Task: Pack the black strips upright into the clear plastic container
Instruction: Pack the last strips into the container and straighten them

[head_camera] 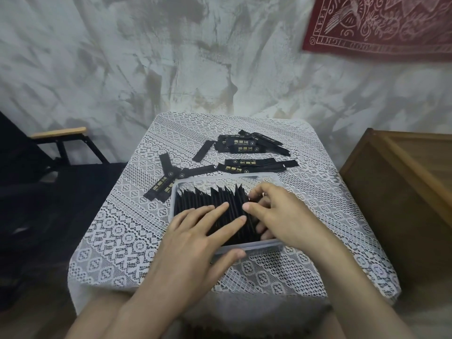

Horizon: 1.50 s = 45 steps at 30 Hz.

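The clear plastic container is sitting on the lace-covered surface, holding a row of black strips standing on edge. The left hand is lying flat, fingers straight, across their tops, while the right hand is curling fingers and thumb around the row's right end. Loose strips are lying scattered just beyond the container.
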Available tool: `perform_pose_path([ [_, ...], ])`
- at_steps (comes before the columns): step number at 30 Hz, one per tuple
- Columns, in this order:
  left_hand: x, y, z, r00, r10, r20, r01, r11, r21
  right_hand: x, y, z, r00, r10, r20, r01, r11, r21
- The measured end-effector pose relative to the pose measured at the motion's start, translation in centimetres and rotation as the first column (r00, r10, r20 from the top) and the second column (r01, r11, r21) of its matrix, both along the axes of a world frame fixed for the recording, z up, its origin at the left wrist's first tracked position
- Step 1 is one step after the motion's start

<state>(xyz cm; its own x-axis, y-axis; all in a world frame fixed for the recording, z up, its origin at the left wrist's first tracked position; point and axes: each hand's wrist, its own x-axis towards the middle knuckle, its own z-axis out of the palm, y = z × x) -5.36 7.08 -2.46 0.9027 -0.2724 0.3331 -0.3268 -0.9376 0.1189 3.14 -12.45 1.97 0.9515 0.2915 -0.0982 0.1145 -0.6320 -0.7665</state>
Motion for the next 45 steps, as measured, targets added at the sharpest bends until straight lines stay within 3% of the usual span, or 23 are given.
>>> perform_pose_path([
  [14, 0.1, -0.1, 0.1, 0.999, 0.033, -0.004, -0.033, 0.999, 0.041, 0.4, 0.7, 0.2, 0.997, 0.01, -0.078, -0.009, 1.0, 0.02],
  [19, -0.1, 0.0, -0.1, 0.999, 0.034, -0.006, -0.033, 0.999, 0.024, 0.6, 0.9, 0.4, 0.997, 0.007, -0.073, -0.015, 0.995, -0.103],
  [22, -0.1, 0.1, -0.2, 0.999, 0.034, -0.008, -0.034, 0.999, 0.014, 0.4, 1.0, 0.8, 0.999, -0.023, -0.026, 0.019, 0.987, -0.157],
  [26, 0.0, 0.1, -0.2, 1.0, 0.024, 0.003, -0.024, 1.0, 0.0, 0.0, 0.9, 1.6, 0.982, -0.075, 0.174, 0.124, 0.949, -0.288],
  [31, -0.1, 0.1, -0.1, 1.0, 0.026, -0.004, -0.026, 1.0, -0.003, 0.1, 1.0, 1.2, 0.986, -0.049, 0.161, 0.101, 0.937, -0.336],
  [45, 0.0, 0.0, 0.0, 1.0, -0.002, -0.008, 0.002, 0.999, 0.053, 0.2, 0.3, 1.0, 0.997, 0.016, -0.07, -0.022, 0.995, -0.092],
])
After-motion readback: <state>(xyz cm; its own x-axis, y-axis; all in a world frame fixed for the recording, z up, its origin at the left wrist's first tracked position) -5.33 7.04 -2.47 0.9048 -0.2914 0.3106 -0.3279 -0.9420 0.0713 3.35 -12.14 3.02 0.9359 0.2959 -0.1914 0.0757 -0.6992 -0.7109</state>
